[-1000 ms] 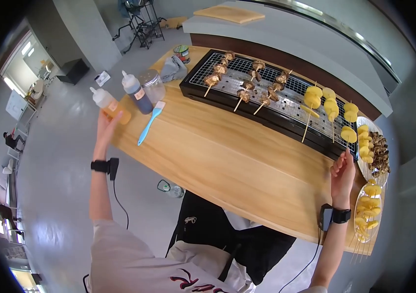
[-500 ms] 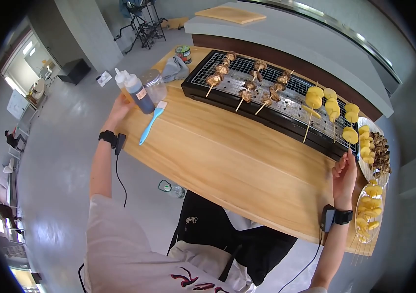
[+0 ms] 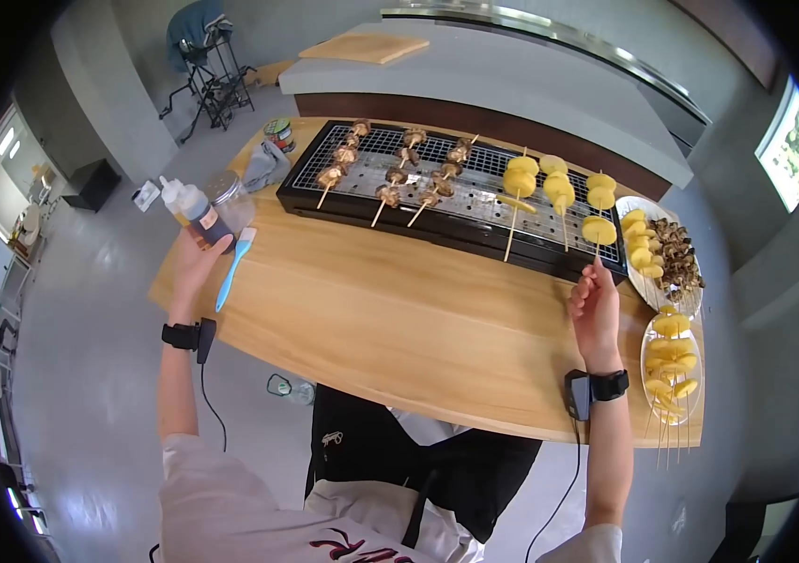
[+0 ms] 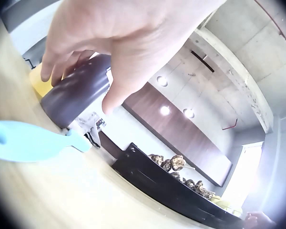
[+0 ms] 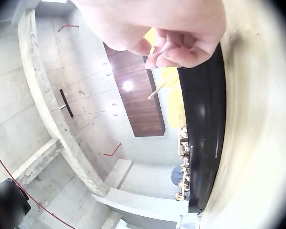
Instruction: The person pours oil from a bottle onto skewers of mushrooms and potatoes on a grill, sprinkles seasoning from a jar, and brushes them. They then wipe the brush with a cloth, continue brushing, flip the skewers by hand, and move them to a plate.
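Observation:
My left hand [image 3: 195,267] is at the far left of the table, its thumb and fingers around a squeeze bottle of dark sauce [image 3: 210,226]. Right beside that bottle is an orange-yellow squeeze bottle [image 4: 39,82], largely hidden in the head view. A blue basting brush [image 3: 233,274] lies just right of the left hand. At the grill's front right corner, my right hand [image 3: 597,310] pinches the stick of a potato-slice skewer [image 3: 599,231]. The slices of that skewer lie over the black grill [image 3: 456,235].
Mushroom skewers [image 3: 390,194] and more potato skewers [image 3: 521,176] lie across the grill. To the right stand an oval plate [image 3: 639,206] with potato and mushroom skewers and a second plate [image 3: 646,361] of potato skewers. A lidded jar [image 3: 230,199], grey cloth [image 3: 266,167] and can [image 3: 279,133] sit back left.
The left hand brought the orange-yellow bottle beside the dark one, let go of it and took hold of the dark sauce bottle. The right hand kept its pinch. The head view turned right.

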Tool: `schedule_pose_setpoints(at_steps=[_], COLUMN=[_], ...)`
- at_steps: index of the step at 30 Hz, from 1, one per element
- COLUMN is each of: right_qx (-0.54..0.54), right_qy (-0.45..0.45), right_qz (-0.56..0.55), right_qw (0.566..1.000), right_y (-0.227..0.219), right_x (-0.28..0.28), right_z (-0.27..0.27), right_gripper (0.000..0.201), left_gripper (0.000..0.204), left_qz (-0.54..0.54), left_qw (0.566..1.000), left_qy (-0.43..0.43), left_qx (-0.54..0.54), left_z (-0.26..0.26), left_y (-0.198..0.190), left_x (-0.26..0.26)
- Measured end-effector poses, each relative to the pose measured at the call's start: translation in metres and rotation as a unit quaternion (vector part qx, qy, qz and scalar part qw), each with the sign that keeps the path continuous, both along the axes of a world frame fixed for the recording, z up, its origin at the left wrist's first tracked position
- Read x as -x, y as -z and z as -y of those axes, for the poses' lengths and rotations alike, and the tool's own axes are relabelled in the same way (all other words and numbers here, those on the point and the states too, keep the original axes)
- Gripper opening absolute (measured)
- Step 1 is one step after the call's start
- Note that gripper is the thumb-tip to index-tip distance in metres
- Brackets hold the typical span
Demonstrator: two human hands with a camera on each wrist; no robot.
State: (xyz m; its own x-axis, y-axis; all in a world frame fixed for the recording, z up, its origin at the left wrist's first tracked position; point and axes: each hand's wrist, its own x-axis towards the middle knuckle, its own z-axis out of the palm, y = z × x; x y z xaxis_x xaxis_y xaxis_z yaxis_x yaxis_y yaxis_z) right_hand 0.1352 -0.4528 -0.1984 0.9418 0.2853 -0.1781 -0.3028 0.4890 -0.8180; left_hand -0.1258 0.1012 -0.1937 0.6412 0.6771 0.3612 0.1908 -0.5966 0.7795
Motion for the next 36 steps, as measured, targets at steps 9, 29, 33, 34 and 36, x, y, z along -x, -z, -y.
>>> schedule_pose_setpoints(at_steps=[9, 29, 33, 34, 36], right_qx=[-0.015, 0.155, 0.077, 0.062, 0.028], right_qy=[-0.031, -0.262, -0.358, -0.347, -0.324], right_qz=[-0.032, 0.149, 0.073, 0.064, 0.024], right_qw=[0.999, 0.941, 0.928, 0.934, 0.945], right_y=[-0.002, -0.063, -0.011, -0.004, -0.007], right_x=[0.006, 0.116, 0.103, 0.102, 0.105], right_z=[-0.003, -0.146, -0.260, -0.283, -0.313], right_gripper=[0.027, 0.055, 0.051, 0.051, 0.052], left_gripper=[0.057, 0.049, 0.053, 0.053, 0.054], left_qz=[0.038, 0.088, -0.001, -0.002, -0.023], left_qw=[0.999, 0.988, 0.991, 0.991, 0.990], left_qy=[-0.015, 0.110, 0.124, 0.124, 0.137], left_qx=[0.004, 0.068, 0.053, 0.048, -0.001], left_z=[-0.030, 0.048, 0.037, 0.036, 0.041], left_y=[0.022, -0.103, -0.111, -0.114, -0.121], left_x=[-0.007, -0.073, -0.108, -0.114, -0.125])
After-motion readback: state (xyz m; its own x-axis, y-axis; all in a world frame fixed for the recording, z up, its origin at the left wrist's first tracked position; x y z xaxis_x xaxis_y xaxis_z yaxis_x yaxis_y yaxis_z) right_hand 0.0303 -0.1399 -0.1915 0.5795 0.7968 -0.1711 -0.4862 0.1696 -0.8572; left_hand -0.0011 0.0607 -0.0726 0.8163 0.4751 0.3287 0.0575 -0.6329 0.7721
